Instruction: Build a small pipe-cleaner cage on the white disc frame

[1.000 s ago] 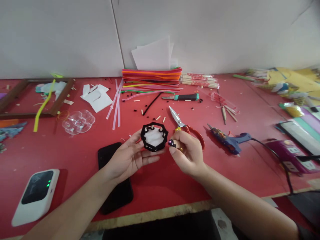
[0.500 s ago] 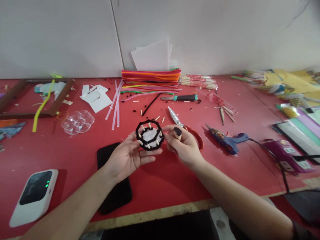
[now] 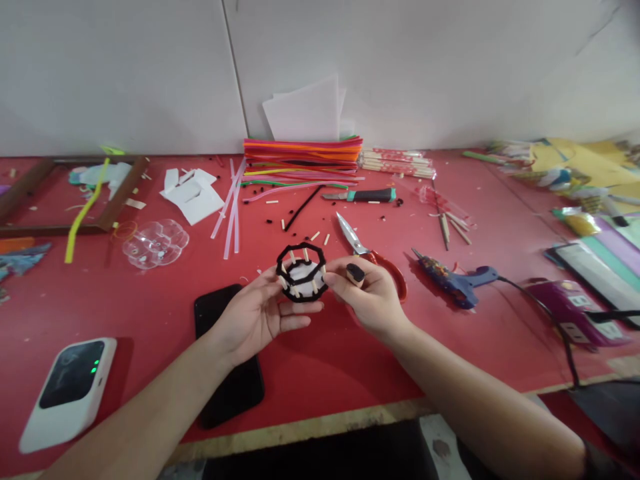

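Note:
My left hand holds a small round frame by its left side, with the fingers under it. The frame has a black many-sided ring on top, short pale wooden posts and a white base. Pinched in my right hand is a small pale wooden piece with a black top. The right thumb and fingertips are at the frame's right edge; whether they press on it I cannot tell. Just behind the right hand lie scissors with red handles.
A black phone lies under my left forearm. The glue gun with its cord is at right, the utility knife behind the scissors. Colourful pipe cleaners are stacked at the wall. A white device sits at front left.
The round frame has tilted and shifted slightly right in my left hand. My right thumb and fingers have closed up beside its right edge.

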A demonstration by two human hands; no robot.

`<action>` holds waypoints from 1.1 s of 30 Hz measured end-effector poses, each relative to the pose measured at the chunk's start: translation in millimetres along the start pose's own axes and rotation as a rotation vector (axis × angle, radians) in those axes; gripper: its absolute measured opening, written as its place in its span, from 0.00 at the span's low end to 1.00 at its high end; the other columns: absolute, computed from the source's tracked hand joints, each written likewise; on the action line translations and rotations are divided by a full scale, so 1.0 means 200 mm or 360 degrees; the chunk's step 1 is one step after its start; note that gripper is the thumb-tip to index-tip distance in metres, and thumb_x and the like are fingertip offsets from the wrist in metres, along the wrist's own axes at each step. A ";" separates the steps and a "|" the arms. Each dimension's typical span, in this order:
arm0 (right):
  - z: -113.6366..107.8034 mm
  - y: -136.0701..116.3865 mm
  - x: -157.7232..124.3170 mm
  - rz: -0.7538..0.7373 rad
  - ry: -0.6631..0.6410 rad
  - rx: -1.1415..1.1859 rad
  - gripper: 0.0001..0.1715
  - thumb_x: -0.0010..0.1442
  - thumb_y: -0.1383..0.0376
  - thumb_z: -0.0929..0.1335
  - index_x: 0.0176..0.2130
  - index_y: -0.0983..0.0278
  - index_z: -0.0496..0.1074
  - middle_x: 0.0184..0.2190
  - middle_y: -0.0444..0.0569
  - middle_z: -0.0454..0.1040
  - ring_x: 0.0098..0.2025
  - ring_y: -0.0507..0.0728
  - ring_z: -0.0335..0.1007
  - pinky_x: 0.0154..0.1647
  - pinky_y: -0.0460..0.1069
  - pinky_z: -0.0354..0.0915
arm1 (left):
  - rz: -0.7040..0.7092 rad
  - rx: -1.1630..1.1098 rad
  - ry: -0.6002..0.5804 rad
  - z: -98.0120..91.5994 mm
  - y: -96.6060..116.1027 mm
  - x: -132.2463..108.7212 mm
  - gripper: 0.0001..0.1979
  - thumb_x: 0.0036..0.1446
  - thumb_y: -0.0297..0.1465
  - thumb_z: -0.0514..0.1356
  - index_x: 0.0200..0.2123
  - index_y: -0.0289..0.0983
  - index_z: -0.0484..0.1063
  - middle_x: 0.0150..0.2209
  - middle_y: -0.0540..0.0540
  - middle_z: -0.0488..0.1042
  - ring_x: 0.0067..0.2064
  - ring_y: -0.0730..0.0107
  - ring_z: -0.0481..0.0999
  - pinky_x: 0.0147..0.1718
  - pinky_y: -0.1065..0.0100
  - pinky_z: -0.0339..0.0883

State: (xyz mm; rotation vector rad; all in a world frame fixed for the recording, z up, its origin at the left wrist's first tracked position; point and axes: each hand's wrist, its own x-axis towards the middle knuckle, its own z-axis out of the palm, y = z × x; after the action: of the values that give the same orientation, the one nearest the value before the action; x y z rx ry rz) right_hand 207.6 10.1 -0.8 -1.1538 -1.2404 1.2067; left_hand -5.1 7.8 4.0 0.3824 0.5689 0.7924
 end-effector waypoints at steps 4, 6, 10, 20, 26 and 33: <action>0.01 0.01 0.01 0.0116 0.0013 0.0175 0.17 0.55 0.51 0.79 0.33 0.61 0.79 0.19 0.37 0.60 0.20 0.47 0.51 0.20 0.47 0.51 | -0.0040 -0.0060 -0.0171 -0.01 0.01 0.00 0.08 0.68 0.28 0.63 0.49 0.37 0.78 0.49 0.41 0.86 0.49 0.54 0.88 0.43 0.65 0.83; 0.02 0.01 0.01 0.0198 -0.0022 0.0291 0.19 0.55 0.50 0.79 0.32 0.61 0.78 0.18 0.35 0.57 0.19 0.46 0.48 0.19 0.46 0.48 | -0.0024 -0.0006 -0.0200 0.00 0.01 -0.01 0.11 0.65 0.27 0.65 0.51 0.37 0.79 0.51 0.42 0.85 0.51 0.56 0.87 0.44 0.68 0.82; 0.04 0.00 0.01 0.0285 -0.0073 0.0394 0.21 0.53 0.48 0.80 0.32 0.61 0.77 0.17 0.34 0.56 0.18 0.45 0.45 0.18 0.46 0.46 | 0.0050 0.0153 -0.0011 0.01 0.01 -0.02 0.16 0.57 0.25 0.73 0.49 0.39 0.79 0.46 0.46 0.84 0.45 0.63 0.88 0.34 0.76 0.79; 0.06 -0.04 -0.04 0.0096 -0.0010 0.0087 0.12 0.54 0.56 0.78 0.32 0.61 0.78 0.20 0.39 0.66 0.22 0.49 0.57 0.22 0.47 0.56 | 0.0252 0.0513 0.0230 0.06 -0.03 -0.01 0.25 0.43 0.26 0.81 0.44 0.38 0.79 0.38 0.51 0.82 0.33 0.76 0.79 0.31 0.75 0.75; 0.07 -0.06 -0.06 -0.0135 0.0077 -0.0189 0.05 0.57 0.61 0.75 0.33 0.60 0.78 0.24 0.42 0.73 0.25 0.50 0.64 0.26 0.48 0.63 | 0.0584 0.0646 0.0301 0.06 -0.06 0.00 0.39 0.42 0.21 0.80 0.56 0.44 0.72 0.50 0.47 0.83 0.50 0.63 0.83 0.48 0.65 0.76; 0.08 -0.06 -0.08 -0.0321 -0.0029 -0.0169 0.09 0.60 0.63 0.75 0.37 0.58 0.70 0.24 0.38 0.68 0.23 0.49 0.59 0.24 0.46 0.58 | 0.0612 0.0683 0.0259 0.05 -0.07 0.01 0.28 0.46 0.22 0.79 0.50 0.40 0.77 0.48 0.46 0.85 0.50 0.63 0.84 0.51 0.65 0.75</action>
State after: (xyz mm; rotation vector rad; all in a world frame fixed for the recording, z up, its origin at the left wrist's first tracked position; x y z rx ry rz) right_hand 191.5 -7.6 11.5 -1.0671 -1.4128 1.0130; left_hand 10.4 -0.8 4.6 0.8453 0.8351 1.0774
